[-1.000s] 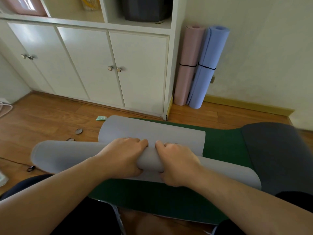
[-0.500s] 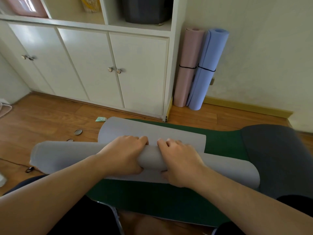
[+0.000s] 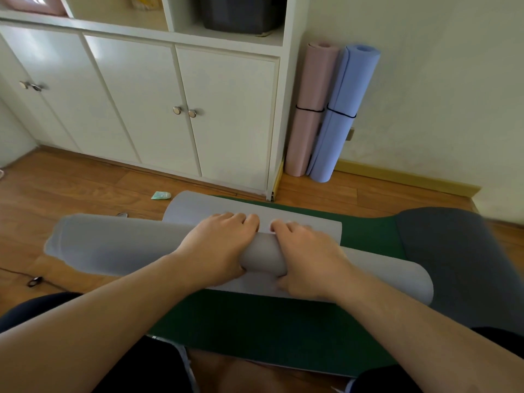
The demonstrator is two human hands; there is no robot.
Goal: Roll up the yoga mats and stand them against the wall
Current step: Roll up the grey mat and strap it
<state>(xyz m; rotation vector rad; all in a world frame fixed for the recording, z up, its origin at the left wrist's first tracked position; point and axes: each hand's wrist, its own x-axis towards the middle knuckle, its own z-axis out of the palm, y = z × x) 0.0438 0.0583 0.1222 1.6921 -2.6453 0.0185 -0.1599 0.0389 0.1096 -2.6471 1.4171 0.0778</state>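
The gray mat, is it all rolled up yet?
Not yet. The gray mat is mostly a roll under both hands, but a flat flap still lies unrolled on the green mat.

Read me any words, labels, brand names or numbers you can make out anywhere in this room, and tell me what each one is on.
No text can be read.
Yellow package on the shelf: print too blurred to read.
Small teal wrapper on the floor: too small to read.
Grey mat, pink mat, blue mat: no visible lettering.

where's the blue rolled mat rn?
Head view, upper right: the blue mat stands rolled against the wall, leaning on the pink mat to its left, beside the white cabinet.
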